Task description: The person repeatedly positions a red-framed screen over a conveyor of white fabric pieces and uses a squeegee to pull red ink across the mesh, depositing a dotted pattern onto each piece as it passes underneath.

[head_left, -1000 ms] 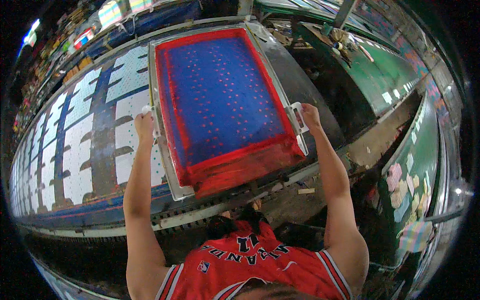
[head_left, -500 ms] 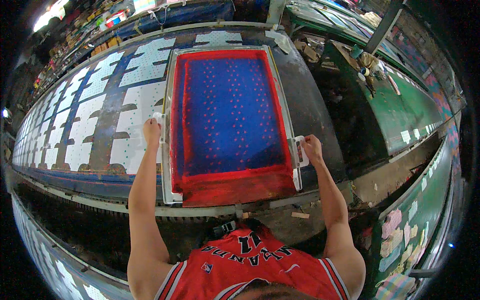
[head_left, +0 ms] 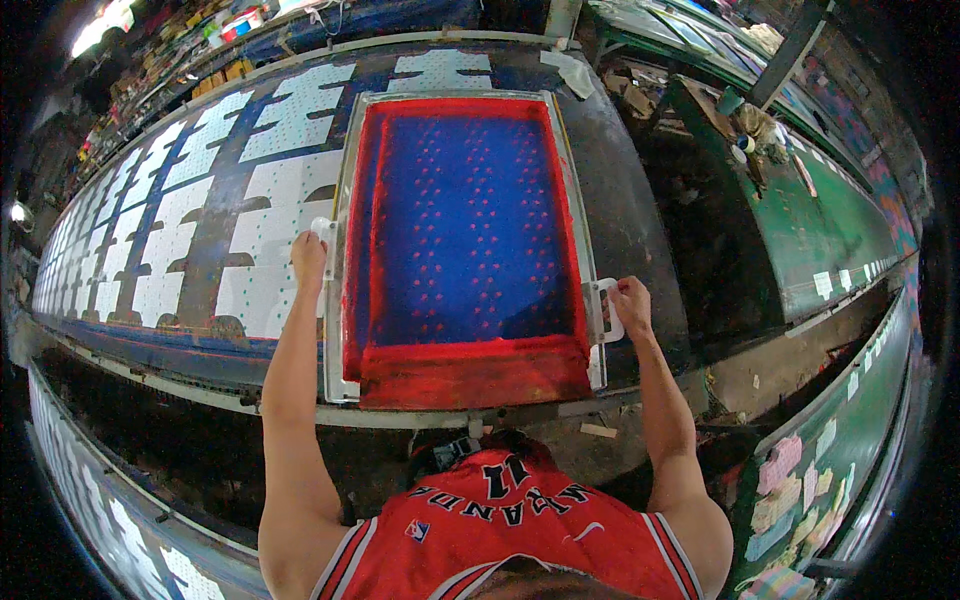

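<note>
A screen printing frame lies over the long dark table, its blue mesh dotted with small pink-red spots. Red ink borders the mesh on all sides and covers a broad strip at the near end. White handles are fixed to both long sides. My left hand is closed around the left handle. On the opposite side, my right hand has its fingers curled on the right handle. Whatever lies beneath the frame is hidden.
White cut fabric pieces with small green dots lie in rows to the left. A crumpled pale cloth sits at the table's far corner. Green tables stand to the right, one carrying small colored fabric scraps.
The view has shifted slightly, and the whole scene sits a little differently in the picture. The fingers of my right hand look somewhat looser on the handle. My left hand keeps its grip.
</note>
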